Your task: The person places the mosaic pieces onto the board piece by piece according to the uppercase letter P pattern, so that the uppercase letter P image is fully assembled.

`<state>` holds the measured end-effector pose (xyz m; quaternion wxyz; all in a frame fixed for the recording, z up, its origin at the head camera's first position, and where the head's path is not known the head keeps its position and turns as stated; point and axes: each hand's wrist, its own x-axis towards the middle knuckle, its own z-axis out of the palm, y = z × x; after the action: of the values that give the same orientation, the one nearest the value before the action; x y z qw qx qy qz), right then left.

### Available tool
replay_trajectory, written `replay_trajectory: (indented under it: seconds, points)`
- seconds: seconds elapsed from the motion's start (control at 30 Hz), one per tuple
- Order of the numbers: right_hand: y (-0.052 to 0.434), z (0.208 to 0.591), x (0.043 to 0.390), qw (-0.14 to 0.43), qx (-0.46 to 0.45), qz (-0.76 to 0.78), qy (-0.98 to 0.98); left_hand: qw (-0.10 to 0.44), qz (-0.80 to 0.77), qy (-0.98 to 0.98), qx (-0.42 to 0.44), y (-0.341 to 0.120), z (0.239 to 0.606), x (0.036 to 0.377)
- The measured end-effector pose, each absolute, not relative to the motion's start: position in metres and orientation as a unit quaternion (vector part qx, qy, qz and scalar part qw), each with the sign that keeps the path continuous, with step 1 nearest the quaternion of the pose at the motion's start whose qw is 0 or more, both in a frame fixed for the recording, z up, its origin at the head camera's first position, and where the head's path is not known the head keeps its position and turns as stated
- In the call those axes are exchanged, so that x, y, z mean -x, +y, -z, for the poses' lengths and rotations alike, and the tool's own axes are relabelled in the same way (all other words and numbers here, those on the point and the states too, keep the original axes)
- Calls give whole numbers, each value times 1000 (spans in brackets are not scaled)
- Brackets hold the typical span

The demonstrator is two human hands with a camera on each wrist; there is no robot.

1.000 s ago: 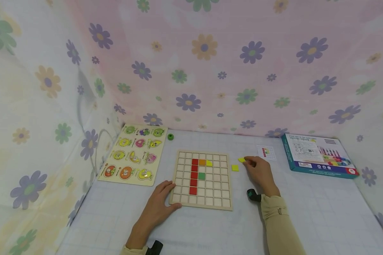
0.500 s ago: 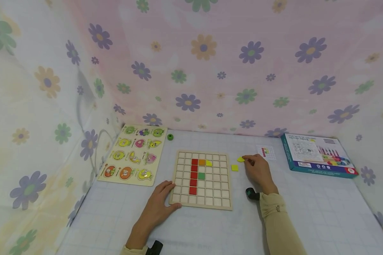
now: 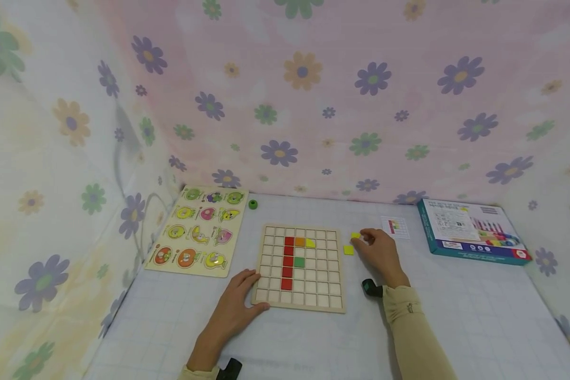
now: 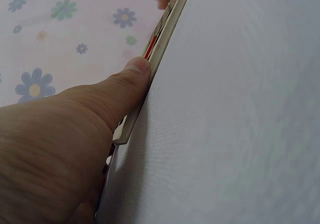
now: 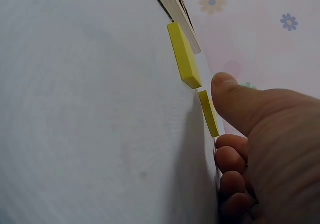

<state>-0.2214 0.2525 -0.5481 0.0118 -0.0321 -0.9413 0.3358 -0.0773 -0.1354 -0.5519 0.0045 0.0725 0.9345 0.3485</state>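
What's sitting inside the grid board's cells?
The grid board holds a column of red tiles, plus one orange, one yellow and one green tile. The left hand covers its near-left edge.

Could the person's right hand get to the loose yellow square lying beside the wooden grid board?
Probably yes. The right hand is at another yellow tile, and the loose yellow square lies just beside it on the bare table, with nothing between.

Print on the small card (image 3: 395, 227) too small to read; right hand (image 3: 379, 251) covers part of the yellow tile (image 3: 355, 235)
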Motion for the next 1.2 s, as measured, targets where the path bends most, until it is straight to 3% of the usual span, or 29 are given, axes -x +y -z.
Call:
replay_trajectory:
  seconds: [0.63, 1.2]
  points:
    - [242, 542, 225, -16, 39, -312, -949, 8, -351, 934, -66, -135, 551, 76]
    - [237, 540, 228, 28, 22, -293, -955, 9, -352, 934, -68, -135, 551, 77]
